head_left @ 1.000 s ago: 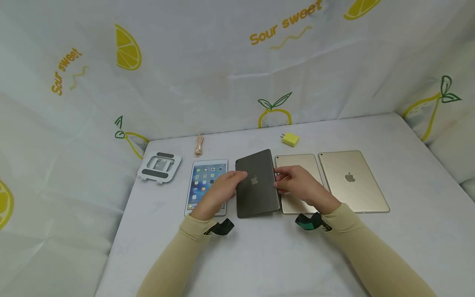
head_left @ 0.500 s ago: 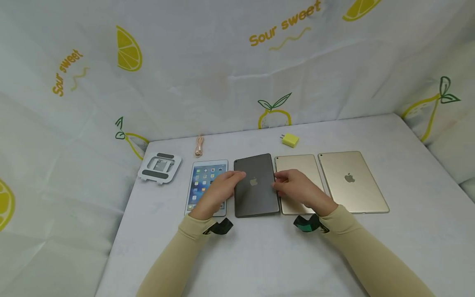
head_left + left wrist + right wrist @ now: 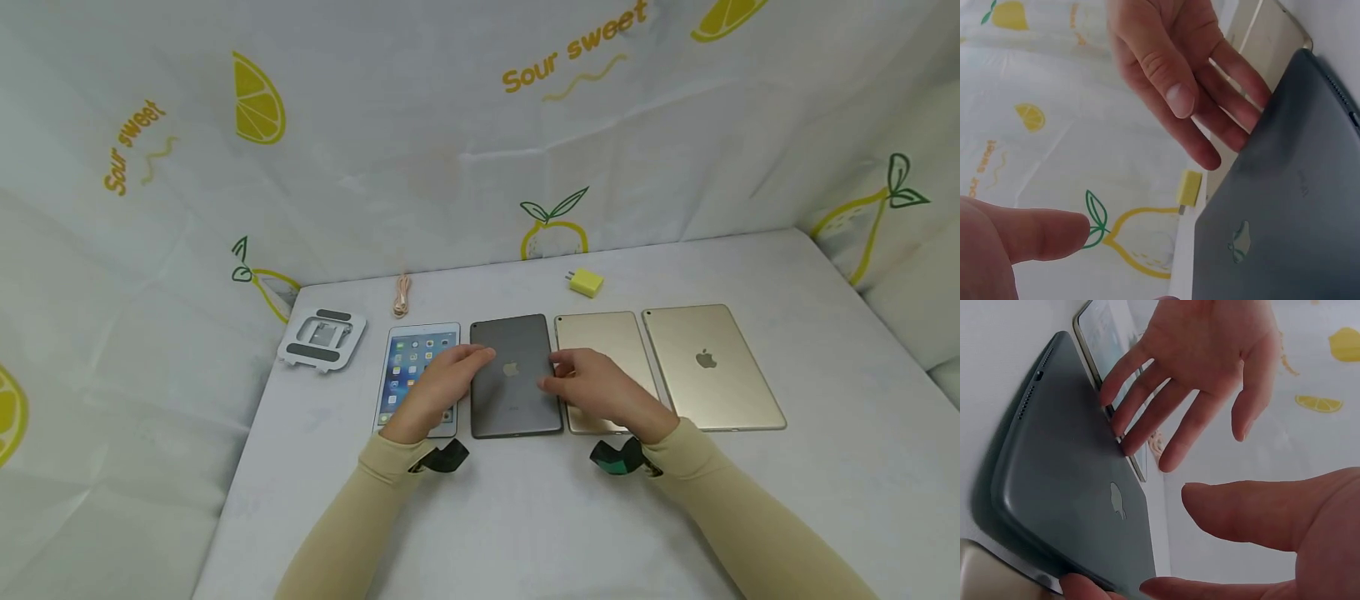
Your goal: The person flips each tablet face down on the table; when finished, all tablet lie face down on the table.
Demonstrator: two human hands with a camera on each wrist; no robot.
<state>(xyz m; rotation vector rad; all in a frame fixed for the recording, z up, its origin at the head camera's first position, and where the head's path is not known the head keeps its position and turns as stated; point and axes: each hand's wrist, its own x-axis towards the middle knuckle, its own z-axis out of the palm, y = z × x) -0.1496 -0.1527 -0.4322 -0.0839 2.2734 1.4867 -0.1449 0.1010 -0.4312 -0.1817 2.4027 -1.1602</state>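
Observation:
A dark grey tablet lies back side up on the table, its apple logo showing. My left hand is at its left edge; in the right wrist view the fingers of that left hand are straight, touching or just beside the edge, with the thumb held away. At the opposite edge my right hand has loosened fingers, and its thumb stands clear of the tablet. To the left lies a white tablet with its screen lit, partly under my left hand. A smaller gold tablet is partly covered by my right hand.
A larger gold tablet lies at the right end of the row. Behind the row are a yellow charger plug and a bundled pink cable. A white folding stand sits at the far left. Lemon-print cloth hangs behind.
The dark grey tablet, tilted with its right side raised a second ago, has come down flat on the table. My right hand lowered with it, and its grip loosened.

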